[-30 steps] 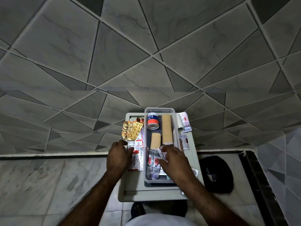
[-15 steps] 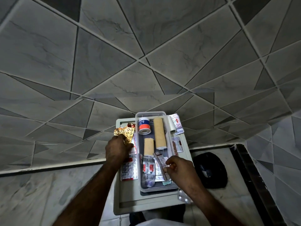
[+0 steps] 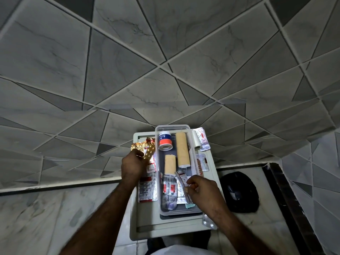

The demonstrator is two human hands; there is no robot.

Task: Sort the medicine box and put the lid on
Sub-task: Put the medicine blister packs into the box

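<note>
Since the earlier frames the left hand (image 3: pixel 132 165) has gone from resting flat on the strips beside the box to lifting a gold foil blister strip of round pills (image 3: pixel 149 152); fingers closed round its near end, strip tilted up over the other packs on the left; the right hand (image 3: pixel 200 188) has pulled back a little toward the box's near-right corner and now pinches a thin red-and-white printed sachet (image 3: pixel 181 179), raised edge-on just above the contents.

Head view: clear rectangular plastic medicine box (image 3: pixel 172 127) sits on a pale grey flat tray w/ raised rim (image 3: pixel 145 234), approx centred, long axis running away from the person; the tray rests on a marble ledge in front of a grey triangle-patterned tiled wall. Inside the box, far end: white roll of adhesive tape w/ red-and-blue label (image 3: pixel 165 140) at left, long tan crepe bandage roll (image 3: pixel 182 151) at right; short tan bandage roll (image 3: pixel 169 164) nearer, left of the long one. Near half holds flat red-and-silver tablet strips (image 3: pixel 169 190), overlapping. Outside, left of the box: crumpled gold foil (image 3: pixel 139 145) and red-and-white strips (image 3: pixel 147 188) on the tray. Right of the box: small white roll (image 3: pixel 196 141), pink-pill blister pack (image 3: pixel 203 139), printed strip (image 3: pixel 202 162); silver blister (image 3: pixel 208 222) at the tray's near-right edge, partly under the right forearm. Black rounded object (image 3: pixel 239 192) lies on the ledge, right of the tray, apart from it. Can't tell which item is the lid.
</note>
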